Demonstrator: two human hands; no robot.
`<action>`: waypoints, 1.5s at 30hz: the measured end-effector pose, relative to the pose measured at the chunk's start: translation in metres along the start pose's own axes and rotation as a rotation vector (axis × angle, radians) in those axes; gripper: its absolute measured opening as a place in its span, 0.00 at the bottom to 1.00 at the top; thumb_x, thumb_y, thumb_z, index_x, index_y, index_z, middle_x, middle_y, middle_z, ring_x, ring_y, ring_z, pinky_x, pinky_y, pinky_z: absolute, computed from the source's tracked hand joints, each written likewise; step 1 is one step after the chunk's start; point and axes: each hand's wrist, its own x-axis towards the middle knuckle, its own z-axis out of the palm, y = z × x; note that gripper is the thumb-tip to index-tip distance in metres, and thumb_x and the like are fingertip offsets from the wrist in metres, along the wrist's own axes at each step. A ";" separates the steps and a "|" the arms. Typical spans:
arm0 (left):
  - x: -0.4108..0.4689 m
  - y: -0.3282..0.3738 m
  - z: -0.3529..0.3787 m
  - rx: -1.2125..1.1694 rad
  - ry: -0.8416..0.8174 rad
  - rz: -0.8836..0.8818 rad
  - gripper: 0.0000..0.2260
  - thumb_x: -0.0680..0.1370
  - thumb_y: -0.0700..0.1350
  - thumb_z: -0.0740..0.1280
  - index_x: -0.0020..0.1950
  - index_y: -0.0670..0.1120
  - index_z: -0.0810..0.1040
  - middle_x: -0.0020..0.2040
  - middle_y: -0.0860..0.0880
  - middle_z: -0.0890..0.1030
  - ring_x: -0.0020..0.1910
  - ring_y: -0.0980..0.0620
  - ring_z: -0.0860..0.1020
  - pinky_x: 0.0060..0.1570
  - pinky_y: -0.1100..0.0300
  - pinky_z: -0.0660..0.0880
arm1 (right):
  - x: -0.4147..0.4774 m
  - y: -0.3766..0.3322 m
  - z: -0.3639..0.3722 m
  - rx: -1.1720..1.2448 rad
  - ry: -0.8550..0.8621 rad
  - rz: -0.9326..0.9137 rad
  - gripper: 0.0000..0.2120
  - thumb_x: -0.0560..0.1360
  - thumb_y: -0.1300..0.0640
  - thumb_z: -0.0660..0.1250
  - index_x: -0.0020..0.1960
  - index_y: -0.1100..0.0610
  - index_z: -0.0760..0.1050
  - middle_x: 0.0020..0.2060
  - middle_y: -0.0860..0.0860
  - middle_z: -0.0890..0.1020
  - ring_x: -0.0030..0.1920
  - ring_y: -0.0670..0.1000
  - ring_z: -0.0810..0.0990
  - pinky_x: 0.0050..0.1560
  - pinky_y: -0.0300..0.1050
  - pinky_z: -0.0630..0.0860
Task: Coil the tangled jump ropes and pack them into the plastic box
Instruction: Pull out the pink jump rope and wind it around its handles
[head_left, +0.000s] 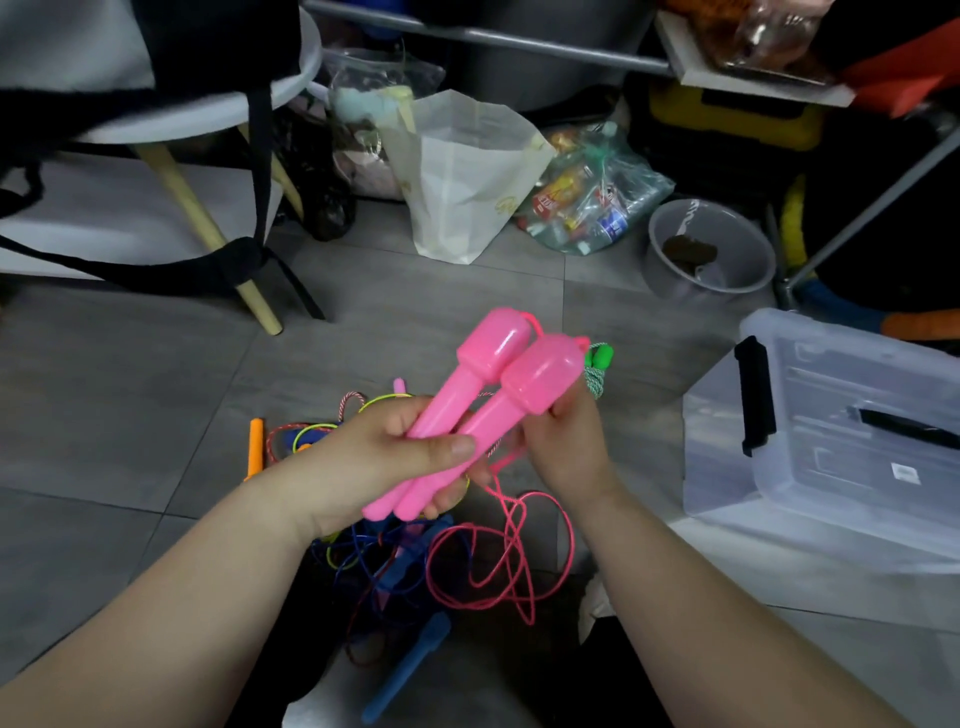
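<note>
Lying side by side, two pink handles (488, 395) are clamped in the left hand (363, 457); the grip of the right hand (571, 452) is closed under one handle's head.

The left grip (384, 452) and right grip (566, 447) hold pink handles (485, 353) side by side, their pink cord (570, 535) dangling toward six o'clock, the plastic box (831, 467) at three o'clock.
</note>
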 end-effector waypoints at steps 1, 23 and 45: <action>0.001 0.000 0.001 -0.056 0.024 -0.003 0.20 0.59 0.51 0.77 0.41 0.39 0.75 0.28 0.47 0.79 0.23 0.55 0.73 0.23 0.66 0.71 | -0.002 -0.001 0.003 -0.043 -0.006 0.025 0.04 0.73 0.58 0.62 0.48 0.55 0.68 0.32 0.46 0.76 0.33 0.44 0.75 0.37 0.41 0.70; -0.001 -0.020 -0.022 1.287 0.143 -0.398 0.10 0.75 0.48 0.64 0.54 0.47 0.75 0.45 0.49 0.76 0.52 0.47 0.76 0.43 0.61 0.68 | -0.023 -0.023 0.004 -0.760 -0.735 -0.269 0.12 0.74 0.60 0.64 0.57 0.55 0.77 0.56 0.53 0.80 0.54 0.50 0.77 0.47 0.35 0.65; -0.017 0.001 -0.019 0.346 -0.041 -0.153 0.03 0.72 0.38 0.69 0.40 0.44 0.77 0.29 0.55 0.82 0.25 0.61 0.76 0.27 0.70 0.72 | -0.013 -0.001 0.001 0.445 -0.514 0.413 0.20 0.41 0.51 0.83 0.25 0.56 0.75 0.16 0.48 0.75 0.17 0.42 0.72 0.19 0.33 0.69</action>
